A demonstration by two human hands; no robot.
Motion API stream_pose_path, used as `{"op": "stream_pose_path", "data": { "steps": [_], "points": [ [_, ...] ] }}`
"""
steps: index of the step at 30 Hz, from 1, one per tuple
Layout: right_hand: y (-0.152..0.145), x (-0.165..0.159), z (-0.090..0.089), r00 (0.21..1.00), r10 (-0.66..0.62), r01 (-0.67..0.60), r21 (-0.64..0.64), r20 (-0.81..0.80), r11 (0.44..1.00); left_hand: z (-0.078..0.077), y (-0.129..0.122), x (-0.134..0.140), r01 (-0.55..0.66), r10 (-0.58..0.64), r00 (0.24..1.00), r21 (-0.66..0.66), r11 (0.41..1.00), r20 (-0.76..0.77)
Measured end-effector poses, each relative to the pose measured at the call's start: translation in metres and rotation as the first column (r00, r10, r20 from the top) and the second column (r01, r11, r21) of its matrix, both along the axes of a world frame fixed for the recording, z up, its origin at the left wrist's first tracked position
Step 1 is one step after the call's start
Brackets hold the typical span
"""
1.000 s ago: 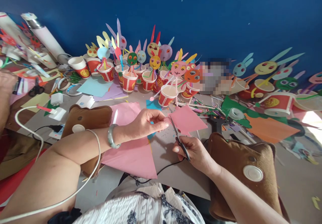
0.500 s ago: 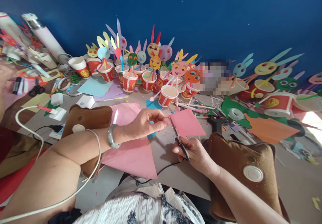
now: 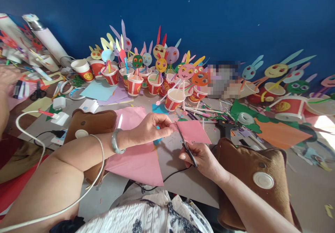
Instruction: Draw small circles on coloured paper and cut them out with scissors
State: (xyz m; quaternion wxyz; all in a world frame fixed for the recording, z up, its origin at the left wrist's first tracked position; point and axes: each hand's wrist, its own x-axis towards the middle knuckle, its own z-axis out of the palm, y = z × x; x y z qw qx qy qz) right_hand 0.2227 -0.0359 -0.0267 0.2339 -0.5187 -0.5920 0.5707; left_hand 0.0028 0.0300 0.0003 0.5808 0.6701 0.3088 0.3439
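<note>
Between the thumb and fingers of my left hand (image 3: 158, 126) the edge of a small pink paper (image 3: 195, 131) is pinched. My right hand (image 3: 200, 158) grips the black handles of a pair of scissors (image 3: 186, 147). Their blades point away from me and lie against the left side of the pink paper, near my left fingertips. Under my left forearm rests a larger pink sheet (image 3: 141, 166) with a white pen (image 3: 120, 121) on it. Blue paper scraps (image 3: 159, 109) lie behind my left hand.
Brown cushions (image 3: 255, 187) flank the work spot. Paper cups (image 3: 174, 98) with paper rabbit heads on straws line the blue wall. A white cable (image 3: 102, 156) crosses my left arm. A black glue gun (image 3: 223, 126) and orange paper (image 3: 284, 134) lie right. Another person's hand (image 3: 9, 77) shows far left.
The pink paper has tilted slightly and its far edge sits lower. My hands and the scissors have barely moved. At far left the other person's hand has shifted further into view.
</note>
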Motion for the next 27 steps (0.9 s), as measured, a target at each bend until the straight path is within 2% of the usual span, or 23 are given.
{"op": "stream_pose_path", "data": {
  "steps": [6, 13, 27],
  "points": [
    [0.0001, 0.0011, -0.0015, 1.0, 0.005, -0.005, 0.01, -0.009, 1.0, 0.0007, 0.0003, -0.0005, 0.001, -0.001, 1.0, 0.03, 1.0, -0.015],
    [-0.002, 0.0043, -0.0057, 0.998, -0.006, 0.002, 0.058, 0.066, 0.998, 0.0016, 0.0004, 0.0, -0.003, 0.004, 1.0, 0.037, 0.999, -0.003],
    [-0.001, 0.004, -0.0043, 0.999, 0.027, -0.029, 0.071, 0.029, 0.997, -0.0015, 0.001, -0.0028, -0.056, 0.055, 0.998, 0.042, 0.998, 0.019]
  ]
}}
